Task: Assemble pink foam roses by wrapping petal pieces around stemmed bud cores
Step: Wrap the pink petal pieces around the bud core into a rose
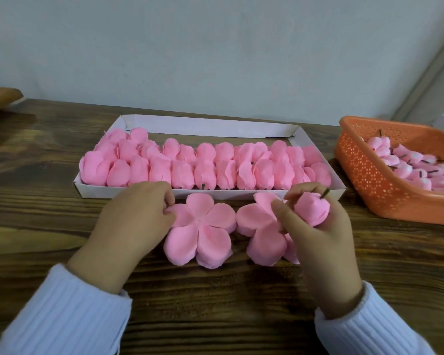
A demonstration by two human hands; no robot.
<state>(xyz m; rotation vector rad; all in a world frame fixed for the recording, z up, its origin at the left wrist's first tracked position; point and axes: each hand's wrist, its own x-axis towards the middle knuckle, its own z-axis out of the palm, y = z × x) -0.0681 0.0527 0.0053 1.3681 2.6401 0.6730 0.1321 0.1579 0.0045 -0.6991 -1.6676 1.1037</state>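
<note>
1. The right hand (318, 226) curls its fingers round a rounded pink foam bud core (311, 210), whose dark stem (324, 193) points up and away. It is held above a second pink petal stack (259, 226).
2. The left hand (136, 216), fingers curled, pinches the edge of a flat five-petalled pink foam petal piece (200, 226) lying on the table just before the tray.
3. Likely best: peel off one layer only, centre the stem on its middle, and seat it snug before wrapping, since the foam looks soft.
4. Dark wood-grain table (215, 303); white cardboard tray (215, 126) of pink roses; orange perforated plastic basket (356, 162) at right, holding more cores; pale wall behind.
</note>
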